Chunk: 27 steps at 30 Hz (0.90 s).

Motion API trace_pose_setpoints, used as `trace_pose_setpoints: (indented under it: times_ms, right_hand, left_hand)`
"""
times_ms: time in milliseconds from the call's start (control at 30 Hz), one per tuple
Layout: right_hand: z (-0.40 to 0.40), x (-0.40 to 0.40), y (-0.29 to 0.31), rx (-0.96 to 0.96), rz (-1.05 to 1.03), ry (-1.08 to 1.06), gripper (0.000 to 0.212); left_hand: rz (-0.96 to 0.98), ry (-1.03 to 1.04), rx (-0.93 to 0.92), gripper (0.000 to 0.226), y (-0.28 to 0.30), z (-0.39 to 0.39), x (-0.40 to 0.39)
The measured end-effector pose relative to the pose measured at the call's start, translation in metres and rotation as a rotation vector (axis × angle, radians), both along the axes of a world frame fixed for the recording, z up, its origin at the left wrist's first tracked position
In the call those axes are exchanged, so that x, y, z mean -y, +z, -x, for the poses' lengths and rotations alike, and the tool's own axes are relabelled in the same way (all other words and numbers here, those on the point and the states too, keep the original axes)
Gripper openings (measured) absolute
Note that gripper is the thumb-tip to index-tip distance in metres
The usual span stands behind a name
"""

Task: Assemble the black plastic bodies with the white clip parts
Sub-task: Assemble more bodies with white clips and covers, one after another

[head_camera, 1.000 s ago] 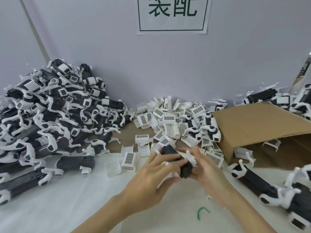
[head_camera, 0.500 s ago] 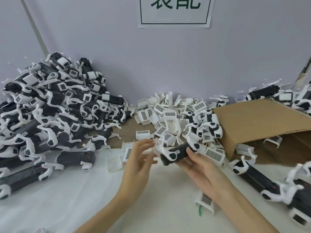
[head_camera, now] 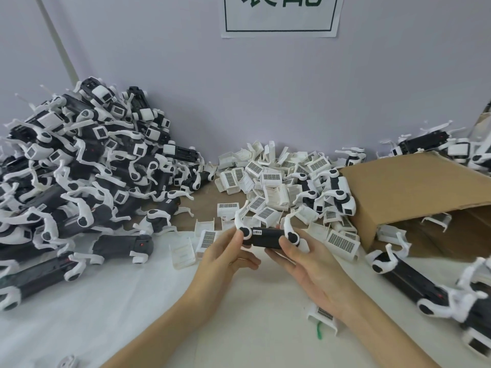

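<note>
A white-covered table (head_camera: 111, 309) stands against a pale wall. I hold one black body (head_camera: 265, 237) level at centre, my left hand (head_camera: 225, 257) pinching its left end, my right hand (head_camera: 309, 264) cupping the right. Many assembled units (head_camera: 79, 181) lie far left; loose white clips (head_camera: 271, 181) remain behind. Half a second ago my left hand was off it.

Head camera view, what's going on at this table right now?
A person is assembling small parts by hand. Both hands hold one black plastic body over the white table: the left hand grips its left end, the right hand supports its right end. White arm pieces stick up at each end. A big pile of black-and-white units lies left, loose white clip parts behind, and a cardboard box right.
</note>
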State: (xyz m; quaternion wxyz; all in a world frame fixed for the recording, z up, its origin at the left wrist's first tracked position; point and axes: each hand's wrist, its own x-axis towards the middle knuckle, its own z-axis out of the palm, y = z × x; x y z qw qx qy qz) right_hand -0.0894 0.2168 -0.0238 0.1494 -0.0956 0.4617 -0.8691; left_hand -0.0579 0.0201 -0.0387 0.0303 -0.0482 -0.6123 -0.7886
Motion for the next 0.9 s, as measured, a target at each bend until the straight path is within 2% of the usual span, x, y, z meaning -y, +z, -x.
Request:
trace_pose_setpoints:
  times_ms: [200, 433, 567, 667, 733, 900]
  right_hand:
    - [-0.001, -0.004, 0.0, -0.017, -0.01, 0.047, 0.053]
    - [0.001, -0.014, 0.007, -0.118, -0.065, 0.089, 0.059]
    - [0.001, -0.021, 0.008, -0.041, -0.061, 0.12, 0.063]
    - [0.0, -0.026, 0.012, 0.124, 0.083, 0.17, 0.064]
    - [-0.001, -0.024, 0.016, 0.167, 0.132, 0.205, 0.06]
    - [0.001, -0.006, 0.008, 0.175, -0.091, 0.048, 0.056]
  left_hand:
    - [-0.019, 0.014, 0.035, 0.066, 0.002, 0.003, 0.002]
    - [-0.012, -0.106, -0.051, 0.041, -0.002, 0.001, 0.006]
    - [-0.096, -0.088, -0.031, 0.063, -0.003, 0.004, 0.005]
    - [-0.068, -0.111, -0.096, 0.074, -0.006, 0.006, 0.007]
    - [-0.044, -0.117, -0.147, 0.077, -0.007, 0.007, 0.009]
    - [-0.121, -0.133, -0.074, 0.087, -0.007, 0.008, 0.01]
